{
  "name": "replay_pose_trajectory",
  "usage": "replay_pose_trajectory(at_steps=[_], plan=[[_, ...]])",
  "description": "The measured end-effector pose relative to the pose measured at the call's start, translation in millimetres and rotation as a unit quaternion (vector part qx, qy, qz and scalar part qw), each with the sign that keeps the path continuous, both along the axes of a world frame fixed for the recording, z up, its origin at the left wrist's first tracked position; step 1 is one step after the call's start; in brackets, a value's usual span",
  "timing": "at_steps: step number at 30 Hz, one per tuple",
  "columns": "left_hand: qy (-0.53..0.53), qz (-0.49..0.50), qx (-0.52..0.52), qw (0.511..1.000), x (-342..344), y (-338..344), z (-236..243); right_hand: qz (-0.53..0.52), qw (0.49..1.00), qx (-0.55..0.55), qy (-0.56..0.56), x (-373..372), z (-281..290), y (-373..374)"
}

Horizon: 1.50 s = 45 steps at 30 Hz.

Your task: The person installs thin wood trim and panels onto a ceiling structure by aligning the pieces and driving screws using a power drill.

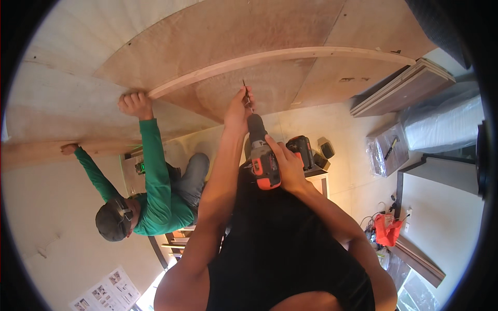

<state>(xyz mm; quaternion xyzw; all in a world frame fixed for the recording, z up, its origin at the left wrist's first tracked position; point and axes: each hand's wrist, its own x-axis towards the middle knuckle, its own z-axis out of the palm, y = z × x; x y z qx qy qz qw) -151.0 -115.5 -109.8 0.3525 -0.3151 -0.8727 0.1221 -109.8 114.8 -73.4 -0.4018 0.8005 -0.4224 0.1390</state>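
Observation:
My right hand (286, 165) grips a red and black cordless drill (259, 150) by its handle, its battery (301, 151) showing behind the wrist. From the chuck, a thin bit points away from me. My left hand (239, 110) pinches a thin dark screw (244, 82) at the end of that bit, its pointed tip past the fingertips. Beyond the tip, apart from it, a long curved wooden strip (270, 56) runs along the plywood panel (228, 28). A co-worker's hand (136, 105) holds the strip's left end.
A co-worker in green sleeves and a dark cap (115, 220) is close on my left. Stacked boards (402, 88) lean at the right, beside a plastic-wrapped bundle (441, 122). Lower right are a red bag (387, 229) and cables. A printed sheet (106, 290) is at lower left.

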Motion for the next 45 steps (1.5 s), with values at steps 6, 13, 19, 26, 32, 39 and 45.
replay_pose_trajectory(at_steps=[6,13,19,26,32,39,45], plan=[[-0.138,0.001,-0.119,0.983,-20.6,-15.0,5.7,-0.001,0.999,-0.038,0.014,-15.2,-13.1,-16.5],[-0.121,0.010,-0.109,0.987,-34.5,-33.2,4.7,-0.016,0.998,-0.066,-0.018,-25.7,-5.2,-31.7],[-0.098,0.030,-0.112,0.988,-35.1,-41.9,-9.2,-0.005,0.997,-0.066,-0.035,-29.3,-4.3,-34.2],[-0.086,0.025,-0.103,0.991,-34.7,-42.0,-8.7,0.000,0.997,-0.066,-0.039,-31.5,-5.8,-31.7],[-0.097,0.009,-0.127,0.987,-32.1,-43.0,-6.2,0.002,0.997,-0.078,-0.016,-31.0,-1.6,-33.3],[-0.116,-0.004,-0.150,0.982,-33.5,-46.6,-7.6,0.011,0.998,-0.065,0.000,-28.4,-8.1,-33.7],[-0.094,-0.016,-0.160,0.983,-31.3,-45.9,-8.0,0.005,0.997,-0.062,0.048,-25.4,-23.9,-36.0]])
